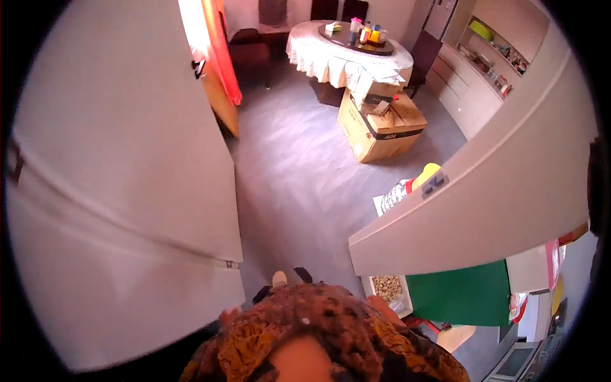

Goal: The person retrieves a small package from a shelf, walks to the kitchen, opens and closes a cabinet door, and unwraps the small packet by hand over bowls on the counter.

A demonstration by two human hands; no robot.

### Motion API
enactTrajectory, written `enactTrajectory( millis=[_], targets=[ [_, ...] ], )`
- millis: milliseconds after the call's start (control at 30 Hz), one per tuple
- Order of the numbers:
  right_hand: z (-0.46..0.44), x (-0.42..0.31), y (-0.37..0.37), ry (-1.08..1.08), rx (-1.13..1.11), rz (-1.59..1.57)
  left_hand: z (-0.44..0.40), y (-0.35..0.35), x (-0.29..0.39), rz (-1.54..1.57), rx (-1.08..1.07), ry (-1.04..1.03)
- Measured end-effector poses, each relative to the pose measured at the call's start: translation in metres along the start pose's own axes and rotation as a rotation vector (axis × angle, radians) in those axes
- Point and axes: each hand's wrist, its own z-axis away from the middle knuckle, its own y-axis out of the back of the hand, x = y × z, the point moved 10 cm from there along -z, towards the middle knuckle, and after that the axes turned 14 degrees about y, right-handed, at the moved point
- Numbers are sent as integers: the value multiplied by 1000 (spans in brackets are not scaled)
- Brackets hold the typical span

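I stand in a doorway, my patterned top filling the bottom of the head view. A small part of my left hand (229, 316) shows at my side, near the lower edge of the white door panel (127, 191) on the left. On the other side, part of my right hand (384, 309) shows beside a white box (408, 299) of small tan pieces. The fingers of both hands are blurred or hidden by my clothing, and anything in them cannot be made out.
Ahead, a cardboard box (382, 137) stands on the grey floor (286, 165) before a round table (318, 63) with a lace cloth. A white wall edge (471, 197) juts in from the right. Below it lies a green surface (458, 294). A red curtain (223, 57) hangs far left.
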Motion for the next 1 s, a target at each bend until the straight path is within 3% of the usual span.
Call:
enactTrajectory(
  millis=[67, 133, 200, 267, 367, 467, 500, 600, 700, 800, 900, 1000],
  targets=[
    [-19, 18, -29, 12, -33, 41, -64, 46, 119, -11, 74, -258],
    [-29, 45, -54, -70, -1, -18, -109, 104, 250, -40, 118, -378],
    [-33, 76, -56, -301, 188, -197, -130, 148, 372, -84, -112, -171],
    [-48, 76, -51, -386, 131, -265, -212, 137, 435, -103, 101, -670],
    [-92, 79, -30, -384, 60, -313, -296, 135, 483, 621, -209, -275],
    [-159, 99, 5, -312, 14, -319, -317, 122, 548, -254, 208, -945],
    [-187, 106, 24, -273, 12, -306, -334, 106, 536, -481, 517, -942],
    [-261, 128, 80, -127, 44, -271, -389, 80, 474, -343, 14, -450],
    [-342, 133, 149, 53, 167, -270, -402, 78, 465, -307, -104, -177],
    [-403, 161, 224, -289, 225, -359, -423, 75, 494, -298, -136, -104],
    [-432, 164, 317, -309, 494, -518, -459, 73, 555, -266, -140, -103],
    [-444, 211, 325, -333, 490, -521, -506, 77, 635, -197, -128, -173]
  ],
)
